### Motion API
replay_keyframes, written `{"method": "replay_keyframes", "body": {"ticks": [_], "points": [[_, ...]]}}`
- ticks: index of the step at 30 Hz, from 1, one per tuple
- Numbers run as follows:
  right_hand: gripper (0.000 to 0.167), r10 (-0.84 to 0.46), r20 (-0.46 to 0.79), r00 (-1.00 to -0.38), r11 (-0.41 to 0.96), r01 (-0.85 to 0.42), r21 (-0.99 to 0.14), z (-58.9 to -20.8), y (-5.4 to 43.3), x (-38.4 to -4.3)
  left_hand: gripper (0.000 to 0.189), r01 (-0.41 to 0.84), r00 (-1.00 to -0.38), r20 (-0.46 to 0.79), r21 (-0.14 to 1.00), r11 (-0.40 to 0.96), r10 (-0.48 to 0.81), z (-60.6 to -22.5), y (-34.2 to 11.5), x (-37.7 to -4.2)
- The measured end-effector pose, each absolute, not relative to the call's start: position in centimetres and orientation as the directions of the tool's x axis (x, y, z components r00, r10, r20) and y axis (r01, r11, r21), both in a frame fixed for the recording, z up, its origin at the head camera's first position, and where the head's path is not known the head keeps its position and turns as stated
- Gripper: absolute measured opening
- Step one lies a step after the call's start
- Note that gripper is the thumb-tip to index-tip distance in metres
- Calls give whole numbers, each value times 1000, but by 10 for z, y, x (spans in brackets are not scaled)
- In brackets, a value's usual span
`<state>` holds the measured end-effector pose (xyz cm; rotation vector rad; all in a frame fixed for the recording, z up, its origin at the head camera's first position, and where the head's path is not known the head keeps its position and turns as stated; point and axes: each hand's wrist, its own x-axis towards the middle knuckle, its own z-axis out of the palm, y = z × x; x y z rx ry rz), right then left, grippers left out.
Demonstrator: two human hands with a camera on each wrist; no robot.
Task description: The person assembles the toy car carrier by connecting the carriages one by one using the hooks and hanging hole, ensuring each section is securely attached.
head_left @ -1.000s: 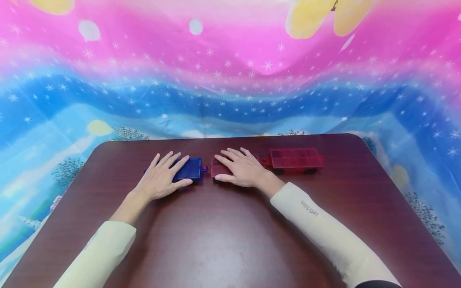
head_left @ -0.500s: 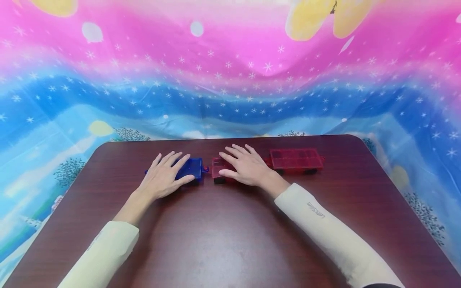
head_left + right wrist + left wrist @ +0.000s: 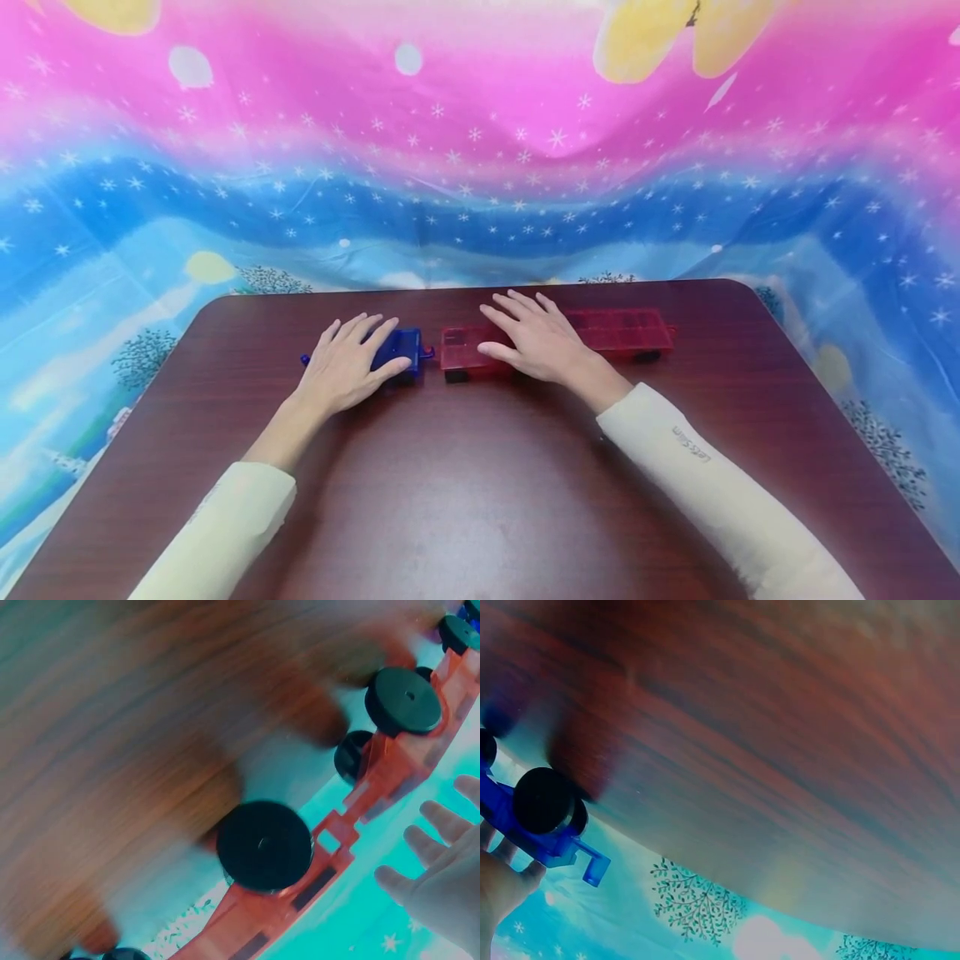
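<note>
My left hand [image 3: 341,362] rests with spread fingers on a blue toy wagon [image 3: 408,350] with black wheels. Its hook [image 3: 592,866] sticks out at one end in the left wrist view. Just right of it stands a red see-through toy wagon [image 3: 459,350], a small gap between the two. Over that wagon's right part, my right hand [image 3: 542,343] is spread with straight fingers. A longer-looking second red wagon [image 3: 630,329] follows on the right; a coupling [image 3: 337,832] links the red wagons in the right wrist view, where the fingers appear apart from them.
The wagons stand in a row near the far edge of a dark brown wooden table [image 3: 450,500]. Behind the table hangs a pink and blue cloth [image 3: 480,167] with snowflakes.
My right hand has slid rightward over the red wagons, uncovering more of the left one and now hiding the join. The left hand has barely shifted; the wagons look still.
</note>
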<state>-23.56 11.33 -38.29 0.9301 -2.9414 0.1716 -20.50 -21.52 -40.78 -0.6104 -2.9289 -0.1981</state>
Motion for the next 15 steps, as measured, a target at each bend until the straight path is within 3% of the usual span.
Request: {"method": "replay_keyframes", "body": {"ticks": [15], "points": [[75,-501,136,-855,844,-517,-140,-373,152,-229,81,387,-913,181,97,917,366,-403,-198,-201]]}}
